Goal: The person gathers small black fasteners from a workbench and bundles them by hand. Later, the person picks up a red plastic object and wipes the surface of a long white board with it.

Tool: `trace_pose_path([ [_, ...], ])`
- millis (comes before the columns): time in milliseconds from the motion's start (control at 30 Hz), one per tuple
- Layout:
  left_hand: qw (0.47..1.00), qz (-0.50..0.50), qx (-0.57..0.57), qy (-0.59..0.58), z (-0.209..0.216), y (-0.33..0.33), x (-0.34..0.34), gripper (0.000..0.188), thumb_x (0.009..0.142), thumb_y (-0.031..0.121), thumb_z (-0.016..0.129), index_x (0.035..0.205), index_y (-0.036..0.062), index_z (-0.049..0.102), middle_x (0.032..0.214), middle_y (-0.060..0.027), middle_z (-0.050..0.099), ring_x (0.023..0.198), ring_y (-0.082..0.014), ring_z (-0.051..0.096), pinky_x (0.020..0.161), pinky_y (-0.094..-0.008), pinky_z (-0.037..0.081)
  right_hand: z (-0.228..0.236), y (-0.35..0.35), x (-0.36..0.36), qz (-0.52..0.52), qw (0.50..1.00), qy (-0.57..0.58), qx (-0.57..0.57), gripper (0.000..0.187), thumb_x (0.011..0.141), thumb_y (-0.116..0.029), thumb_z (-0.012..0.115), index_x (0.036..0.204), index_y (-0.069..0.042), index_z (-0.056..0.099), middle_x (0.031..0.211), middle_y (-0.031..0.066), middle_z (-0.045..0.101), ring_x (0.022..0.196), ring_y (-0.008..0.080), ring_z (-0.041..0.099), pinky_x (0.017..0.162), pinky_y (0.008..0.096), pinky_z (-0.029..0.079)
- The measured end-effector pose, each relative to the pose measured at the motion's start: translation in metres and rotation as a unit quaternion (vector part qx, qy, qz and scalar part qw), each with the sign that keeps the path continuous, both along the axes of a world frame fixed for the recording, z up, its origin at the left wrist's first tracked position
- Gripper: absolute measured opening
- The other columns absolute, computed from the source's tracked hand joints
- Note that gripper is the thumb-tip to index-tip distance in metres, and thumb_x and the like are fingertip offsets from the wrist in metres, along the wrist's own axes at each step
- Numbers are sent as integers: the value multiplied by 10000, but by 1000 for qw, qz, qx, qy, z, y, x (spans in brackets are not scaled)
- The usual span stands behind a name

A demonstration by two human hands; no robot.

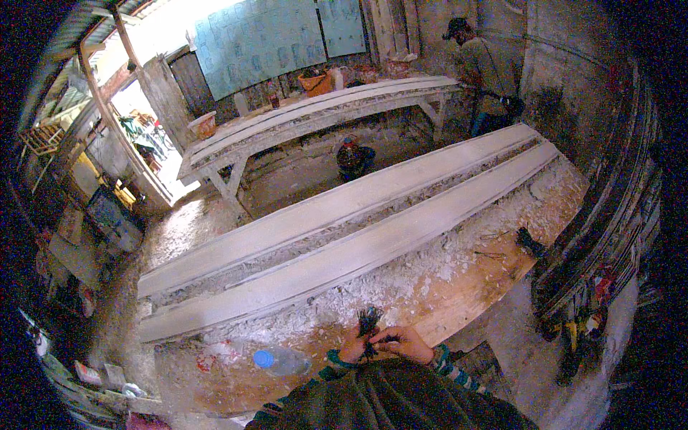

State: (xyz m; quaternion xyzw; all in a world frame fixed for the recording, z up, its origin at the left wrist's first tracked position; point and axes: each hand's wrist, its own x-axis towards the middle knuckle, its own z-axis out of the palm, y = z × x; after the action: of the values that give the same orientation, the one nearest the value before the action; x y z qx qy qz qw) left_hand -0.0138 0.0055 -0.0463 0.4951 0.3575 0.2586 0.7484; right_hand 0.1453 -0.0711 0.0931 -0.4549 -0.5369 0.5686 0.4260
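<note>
Broadly, a large wooden tabletop (459, 297), strewn with pale flakes, slants across the view from lower left to upper right. Along it lie two long whitish strips, a far strip (322, 215) and a near strip (358, 251), parallel, with a debris-filled channel between them. On the near left part of the same surface a clear bottle (292, 360) rests on its side, its blue cap turned left, near the left hand but apart from it.

Both hands meet at the near edge, close in front of the person's body. The right hand (407, 342) comes in from the right, thumb and fingers brought together in what looks like a pinch on strands at the side of a dark bundle. The left hand (351, 349) is wrapped round the lower part of that dark bundle (369, 320); its exact finger placement is partly hidden.

So the bundle sits inside the grip, between the two hands, its long axis running away from the body, frayed end outward toward the near strip, crosswise to the strips. The left hand is the nearer. A second dark bundle (530, 242) lies well apart, at the tabletop's right side.
</note>
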Motion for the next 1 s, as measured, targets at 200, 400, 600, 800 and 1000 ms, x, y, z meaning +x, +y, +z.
trace_pose_path([
  [200,957,-51,272,83,20,-1,3,267,803,187,582,1043,69,585,862,-92,579,696,-204,532,586,-320,437,4,2,-13,16,943,-252,218,318,716,-42,641,1026,-118,636,971,88,603,876,275,584,761,347,477],
  [400,911,-58,394,109,30,-3,0,318,768,173,584,1070,74,577,880,-112,552,730,-243,510,617,-355,422,4,12,-13,19,863,-348,365,370,650,-174,666,1018,-154,636,1001,69,601,803,295,571,695,381,461],
  [600,863,-55,487,120,40,-2,1,374,733,160,587,1098,80,569,899,-132,525,765,-282,488,648,-390,406,-1,13,-12,5,888,-315,335,349,656,-173,667,1001,-131,642,1004,60,636,836,265,596,719,368,455],
  [800,883,-33,447,139,40,0,2,433,702,142,571,1131,86,557,896,-150,483,790,-327,458,673,-421,385,-5,9,-13,-60,921,-272,272,178,748,-120,647,925,-101,662,869,78,658,793,260,613,679,366,473],
  [1000,789,0,590,170,17,7,9,437,734,115,516,1169,86,537,850,-139,452,776,-312,461,655,-407,385,-4,5,-15,-122,935,-275,188,127,794,-150,628,908,-104,662,838,83,648,738,260,600,647,352,476],
])
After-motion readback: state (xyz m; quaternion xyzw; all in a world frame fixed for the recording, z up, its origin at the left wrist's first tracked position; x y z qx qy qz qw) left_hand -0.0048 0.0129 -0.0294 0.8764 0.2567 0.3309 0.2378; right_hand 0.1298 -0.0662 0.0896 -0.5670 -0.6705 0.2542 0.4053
